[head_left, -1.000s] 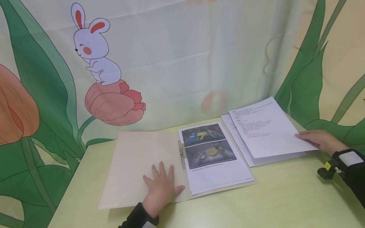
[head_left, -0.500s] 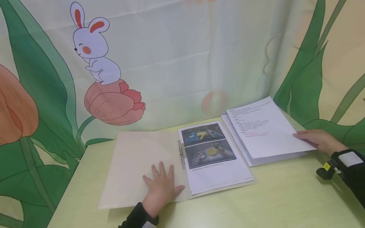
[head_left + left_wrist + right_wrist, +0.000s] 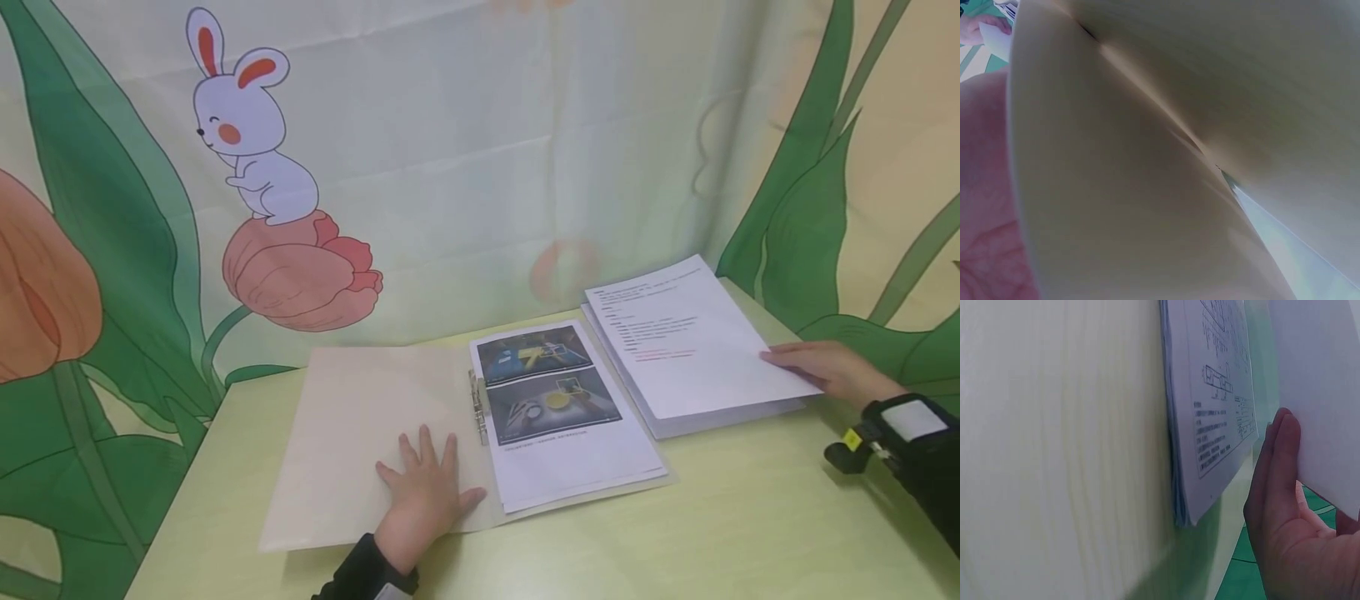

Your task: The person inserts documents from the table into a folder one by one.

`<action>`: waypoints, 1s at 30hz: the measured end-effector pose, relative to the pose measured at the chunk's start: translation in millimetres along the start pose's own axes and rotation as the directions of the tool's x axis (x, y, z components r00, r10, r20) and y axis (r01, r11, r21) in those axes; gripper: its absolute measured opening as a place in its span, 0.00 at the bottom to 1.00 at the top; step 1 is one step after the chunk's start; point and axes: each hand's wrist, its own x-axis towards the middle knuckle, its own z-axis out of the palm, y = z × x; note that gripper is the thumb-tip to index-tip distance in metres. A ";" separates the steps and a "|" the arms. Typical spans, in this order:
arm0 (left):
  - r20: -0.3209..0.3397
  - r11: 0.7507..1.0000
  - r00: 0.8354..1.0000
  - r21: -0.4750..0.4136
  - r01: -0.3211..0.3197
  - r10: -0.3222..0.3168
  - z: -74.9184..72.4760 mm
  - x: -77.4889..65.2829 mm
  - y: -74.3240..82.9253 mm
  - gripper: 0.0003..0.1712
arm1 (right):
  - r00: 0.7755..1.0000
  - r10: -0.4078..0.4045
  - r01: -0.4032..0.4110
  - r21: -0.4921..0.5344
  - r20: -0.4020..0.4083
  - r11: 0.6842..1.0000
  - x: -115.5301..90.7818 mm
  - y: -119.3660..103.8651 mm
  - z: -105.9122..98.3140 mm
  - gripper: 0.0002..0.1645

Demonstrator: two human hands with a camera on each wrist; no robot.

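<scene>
My left hand (image 3: 423,492) rests with spread fingers on the bare left cover of an open beige file folder (image 3: 360,417). A metal clip (image 3: 477,404) runs along the fold, beside papers (image 3: 570,475) with two printed pictures on top. To the right, my right hand (image 3: 847,367) pinches the right edge of a printed sheet (image 3: 720,358), thumb above and fingers underneath. In the right wrist view, a paper stack (image 3: 1216,419) with printed diagrams lies on the table, and the held sheet is raised over it. The left wrist view mostly shows the folder's underside (image 3: 1104,187).
The pale green table (image 3: 600,558) carries everything. A curtain (image 3: 487,167) printed with a rabbit and tulips hangs right behind its back edge. The right-hand papers lie close beside the folder's right edge.
My right hand has moved slightly left with the sheet, which now covers more of the stack below. My left hand and the folder have stayed still.
</scene>
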 end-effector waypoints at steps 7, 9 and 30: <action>0.002 1.000 1.000 0.005 -0.001 0.001 0.7 0.0 -0.6 0.51 | 0.998 -0.041 0.043 -0.042 0.046 0.998 -0.8 -2.6 5.1 0.45; 0.005 1.000 1.000 0.006 0.000 0.000 0.8 0.0 -0.7 0.51 | 0.998 -0.045 0.047 -0.037 0.049 0.998 -0.1 -3.4 6.9 0.45; -0.008 1.000 1.000 -0.003 -0.005 0.005 2.5 -0.2 -1.5 0.51 | 0.999 -0.027 0.029 -0.046 0.045 0.999 8.1 -11.9 22.0 0.43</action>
